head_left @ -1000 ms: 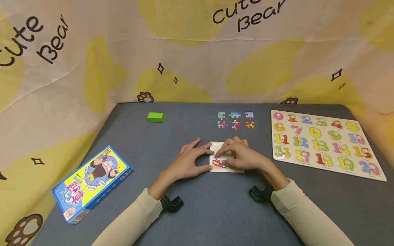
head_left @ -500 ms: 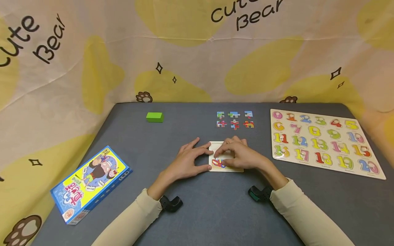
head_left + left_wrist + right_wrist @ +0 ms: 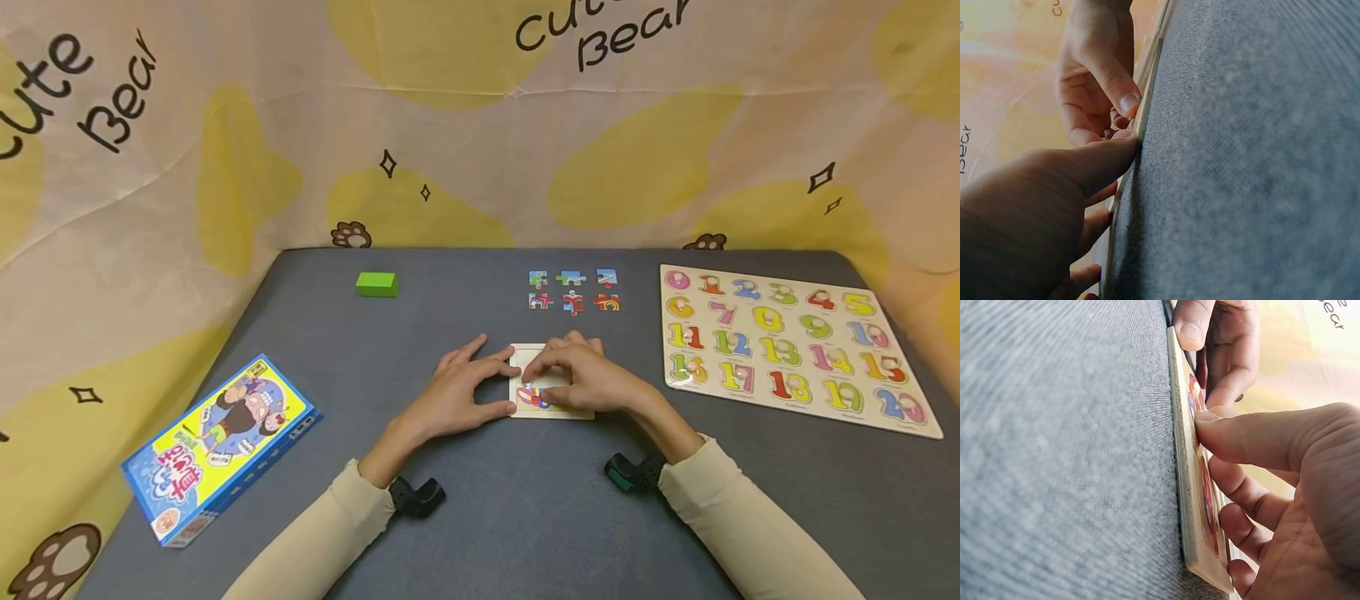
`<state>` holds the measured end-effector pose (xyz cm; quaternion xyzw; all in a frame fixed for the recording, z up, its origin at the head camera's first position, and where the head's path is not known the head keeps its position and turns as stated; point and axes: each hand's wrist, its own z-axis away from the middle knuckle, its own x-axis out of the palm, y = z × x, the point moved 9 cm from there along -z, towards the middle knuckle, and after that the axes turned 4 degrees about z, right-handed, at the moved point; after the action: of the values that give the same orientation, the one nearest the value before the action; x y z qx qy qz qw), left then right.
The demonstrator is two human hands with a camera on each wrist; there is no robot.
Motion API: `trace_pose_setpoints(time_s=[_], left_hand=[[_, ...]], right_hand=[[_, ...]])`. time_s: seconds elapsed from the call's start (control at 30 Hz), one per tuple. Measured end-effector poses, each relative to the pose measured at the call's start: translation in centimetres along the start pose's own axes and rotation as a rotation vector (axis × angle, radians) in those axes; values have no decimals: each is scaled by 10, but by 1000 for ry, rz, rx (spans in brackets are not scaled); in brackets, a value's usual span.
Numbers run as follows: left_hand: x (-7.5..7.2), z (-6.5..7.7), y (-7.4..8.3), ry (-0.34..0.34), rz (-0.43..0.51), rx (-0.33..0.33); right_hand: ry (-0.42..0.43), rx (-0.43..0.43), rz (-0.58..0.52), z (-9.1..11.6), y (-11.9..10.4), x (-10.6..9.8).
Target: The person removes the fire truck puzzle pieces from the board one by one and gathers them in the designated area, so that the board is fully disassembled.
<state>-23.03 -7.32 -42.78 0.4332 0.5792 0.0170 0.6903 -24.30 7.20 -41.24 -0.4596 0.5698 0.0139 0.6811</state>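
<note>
A small pale wooden puzzle tray (image 3: 528,357) lies flat on the table in front of me, with a red-and-blue jigsaw piece (image 3: 532,398) at its lower left. My left hand (image 3: 459,393) is spread at the tray's left side; its thumb and fingertips touch the edge. My right hand (image 3: 588,377) bends over the tray, its thumb and index finger around the jigsaw piece. It covers much of the tray. In the right wrist view the right thumb (image 3: 1235,434) rests on the picture (image 3: 1208,506), which continues along the tray's near side. In the left wrist view the left thumb (image 3: 1107,159) meets the tray's edge (image 3: 1145,106).
Several loose jigsaw pieces (image 3: 573,280) lie in two rows behind the tray. A green block (image 3: 377,284) sits at the back left, a blue-and-yellow box (image 3: 222,450) at the left. At the right lies a number board (image 3: 795,350). A patterned cloth (image 3: 480,125) hangs behind the table.
The head view has shifted slightly. Both hands keep nearly the same position at the tray, and no object has visibly moved.
</note>
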Motion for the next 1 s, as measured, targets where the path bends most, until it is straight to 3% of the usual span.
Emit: trace_pose_setpoints(time_s=[1.0], left_hand=[[-1,1,-1,2,3,2]], right_hand=[[-25,-4,-32,0,-9,2]])
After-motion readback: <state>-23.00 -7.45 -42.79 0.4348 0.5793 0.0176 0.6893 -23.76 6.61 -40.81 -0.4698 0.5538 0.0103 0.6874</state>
